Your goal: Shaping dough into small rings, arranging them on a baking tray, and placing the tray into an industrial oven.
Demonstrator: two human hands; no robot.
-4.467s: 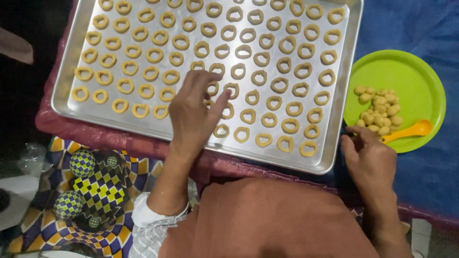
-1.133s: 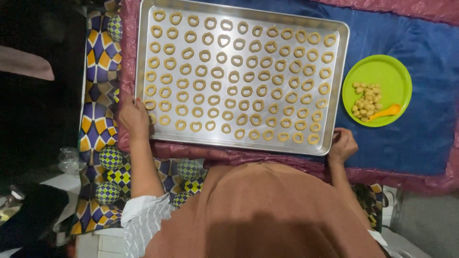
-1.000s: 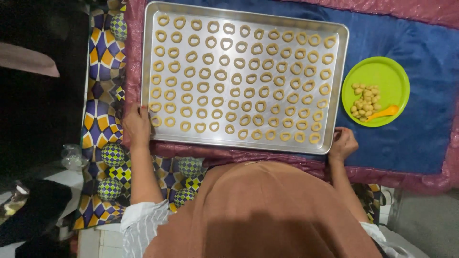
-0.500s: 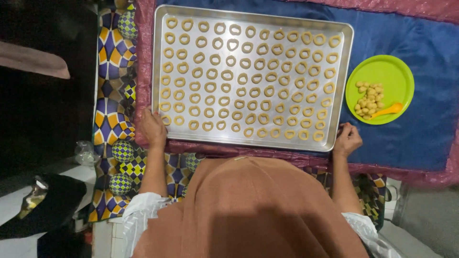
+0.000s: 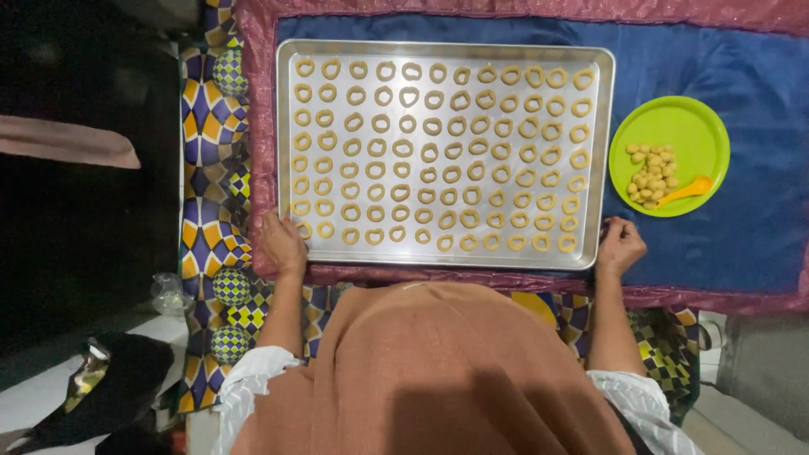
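Observation:
A large silver baking tray point(image 5: 286, 152) lies on a blue cloth point(image 5: 750, 67) and carries several rows of pale ring-shaped dough pieces point(image 5: 430, 152). My left hand point(image 5: 282, 243) grips the tray's near left corner. At the near right corner, my right hand point(image 5: 620, 245) is closed on the tray's edge. A brown garment covers my body at the bottom of the view.
A green plate point(image 5: 691, 126) with small dough balls point(image 5: 650, 174) and an orange spoon point(image 5: 687, 190) sits to the right of the tray. A patterned purple and yellow cloth point(image 5: 206, 168) lies at left. A dark object point(image 5: 109, 396) rests at lower left.
Earlier my left hand was placing rings on the tray and my right was by the plate. Now both hands hold the tray's near corners, and the view has pulled back.

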